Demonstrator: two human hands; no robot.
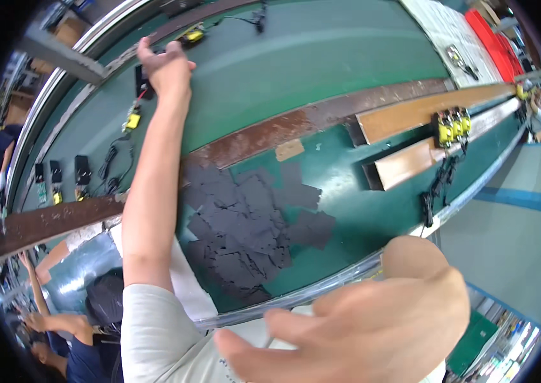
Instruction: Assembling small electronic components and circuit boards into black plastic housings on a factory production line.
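Note:
My left arm stretches far across the green conveyor, and my left hand (169, 67) is over its far left part. Its fingers bend down beside a black rectangular housing (142, 83); their tips are hidden, so a grip cannot be made out. Red wires run from that housing to a small yellow-wrapped component (132, 121). Close to the camera at the lower right, my right hand (372, 313) is blurred and empty, its fingers apart. Between my arms lies a loose heap of dark grey square sheets (238, 223) on the green near surface.
Two long trays (411, 166) at right carry several yellow-and-black components (452, 127), with black cables (439, 185) hanging beside them. A brown rail (251, 137) divides the conveyor from the near surface. Further housings (82, 170) lie at left. Other people (72, 338) work at lower left.

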